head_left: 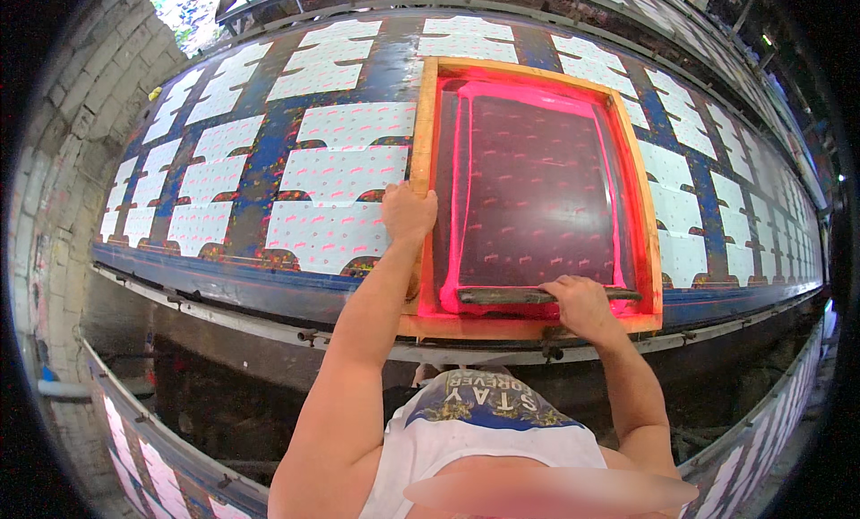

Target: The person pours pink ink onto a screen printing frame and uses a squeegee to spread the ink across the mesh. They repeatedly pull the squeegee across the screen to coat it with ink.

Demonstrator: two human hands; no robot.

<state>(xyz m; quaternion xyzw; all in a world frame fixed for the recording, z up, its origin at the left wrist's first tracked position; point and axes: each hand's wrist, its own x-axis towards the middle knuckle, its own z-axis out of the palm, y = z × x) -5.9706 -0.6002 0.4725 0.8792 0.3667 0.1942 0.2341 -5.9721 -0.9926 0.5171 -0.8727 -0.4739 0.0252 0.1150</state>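
A wooden-framed printing screen lies flat on a long blue table, its mesh dark and edged with bright pink ink. My left hand is closed around the left side of the frame. At the near end of the mesh, my right hand grips a dark, bar-shaped squeegee that lies crosswise inside the frame. Pink ink lies thick along the far end and down both sides of the mesh. Small pink marks show across the mesh.
White cut fabric pieces with small pink prints lie in rows on the table, on both sides of the screen. A metal rail runs along the near edge. A block wall stands at left; more printed pieces lie on another table behind me.
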